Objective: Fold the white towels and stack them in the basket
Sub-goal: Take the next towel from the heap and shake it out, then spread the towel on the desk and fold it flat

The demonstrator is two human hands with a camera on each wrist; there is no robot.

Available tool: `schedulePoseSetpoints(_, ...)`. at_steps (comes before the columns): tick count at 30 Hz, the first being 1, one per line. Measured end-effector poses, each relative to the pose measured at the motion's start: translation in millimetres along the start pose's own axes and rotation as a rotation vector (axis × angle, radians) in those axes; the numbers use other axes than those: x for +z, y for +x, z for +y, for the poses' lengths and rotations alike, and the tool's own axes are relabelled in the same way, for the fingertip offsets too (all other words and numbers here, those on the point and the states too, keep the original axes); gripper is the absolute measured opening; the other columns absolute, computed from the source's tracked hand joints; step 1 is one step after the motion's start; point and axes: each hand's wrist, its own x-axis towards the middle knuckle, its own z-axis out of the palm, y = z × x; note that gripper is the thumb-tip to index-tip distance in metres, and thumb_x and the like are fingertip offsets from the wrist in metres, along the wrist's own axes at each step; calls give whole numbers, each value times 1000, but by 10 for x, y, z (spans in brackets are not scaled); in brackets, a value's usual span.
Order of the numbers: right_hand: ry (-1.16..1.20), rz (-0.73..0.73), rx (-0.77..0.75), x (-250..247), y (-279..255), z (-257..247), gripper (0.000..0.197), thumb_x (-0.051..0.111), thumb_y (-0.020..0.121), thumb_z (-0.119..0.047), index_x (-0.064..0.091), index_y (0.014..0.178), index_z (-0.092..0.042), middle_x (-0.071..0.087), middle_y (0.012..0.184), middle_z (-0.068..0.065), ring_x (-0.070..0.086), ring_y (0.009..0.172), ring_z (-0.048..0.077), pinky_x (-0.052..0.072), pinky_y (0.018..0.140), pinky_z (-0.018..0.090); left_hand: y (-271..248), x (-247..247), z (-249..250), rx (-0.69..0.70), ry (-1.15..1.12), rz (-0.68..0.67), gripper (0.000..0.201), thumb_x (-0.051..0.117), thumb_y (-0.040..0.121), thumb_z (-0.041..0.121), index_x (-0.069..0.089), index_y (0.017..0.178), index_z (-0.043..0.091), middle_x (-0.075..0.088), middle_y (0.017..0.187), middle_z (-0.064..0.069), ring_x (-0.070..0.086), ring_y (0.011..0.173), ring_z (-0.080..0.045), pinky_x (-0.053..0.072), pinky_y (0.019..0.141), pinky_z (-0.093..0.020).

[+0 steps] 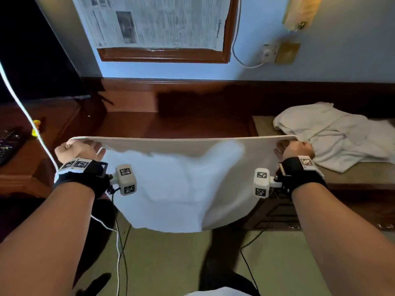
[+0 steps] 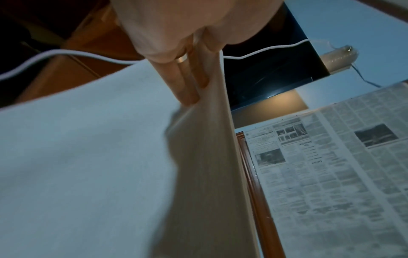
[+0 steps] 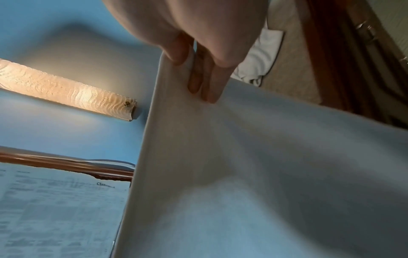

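1. Pinching the top corners of a white towel [image 1: 183, 178]: left hand [image 1: 78, 150] fingers [image 2: 187, 83] and right hand [image 1: 296, 148] fingers [image 3: 205, 78] clamp the upper edge, thumbs behind.
2. Towel hangs stretched taut between both hands, in the air, lower edge loose above the floor.
3. More white towels [image 1: 333, 133] lie crumpled on the counter [image 1: 352, 176], right.
4. Newspaper [image 1: 158, 20] on the wall behind.

Ahead of you a newspaper [image 1: 156, 20] hangs in a wooden frame [image 1: 164, 55] on the blue wall, a lit wall lamp [image 1: 299, 11] and a socket [image 1: 268, 52] to its right, a dark keyboard [image 1: 8, 144] far left.
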Motion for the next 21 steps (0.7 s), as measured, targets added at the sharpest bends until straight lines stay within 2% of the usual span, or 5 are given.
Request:
schedulePoseSetpoints(4,28,-64,38,435,332,-59,32,33,96,-3,60,114,-7,70,97,13,71,84,24,58,63,33,349,387,63,63,-51,35,44,23,103,23,39,143,12,66,111,-13,71,92,-25,56,92,-47)
schedulePoseSetpoints(11,-16,-13,-30,1482,1085,-18,24,47,90,-1,66,103,-10,72,99,19,72,87,31,61,75,47,909,1515,54,195,-109,73,31,24,102,14,39,128,16,62,106,-13,73,87,-24,61,72,-37)
schedulePoseSetpoints(15,-43,-53,-17,2113,1669,103,26,46,95,2,62,112,-11,72,100,18,73,87,28,62,74,44,1591,2171,-16,108,-44,-54,29,30,99,22,47,120,13,63,121,-10,72,101,-26,57,90,-37)
schedulePoseSetpoints(18,-233,-118,-77,2371,2070,425,21,56,95,-17,60,114,-23,71,107,9,71,94,23,59,83,39,1896,2556,-295,142,100,-147,20,39,97,17,58,103,23,63,111,0,68,109,-24,53,89,-31)
schedulePoseSetpoints(21,-652,-240,-138,2270,2232,1059,44,60,95,-21,53,138,-19,62,126,5,60,107,20,48,91,28,2112,2617,-870,139,489,-317,26,51,99,51,75,107,43,60,127,4,57,125,-22,41,104,-38)
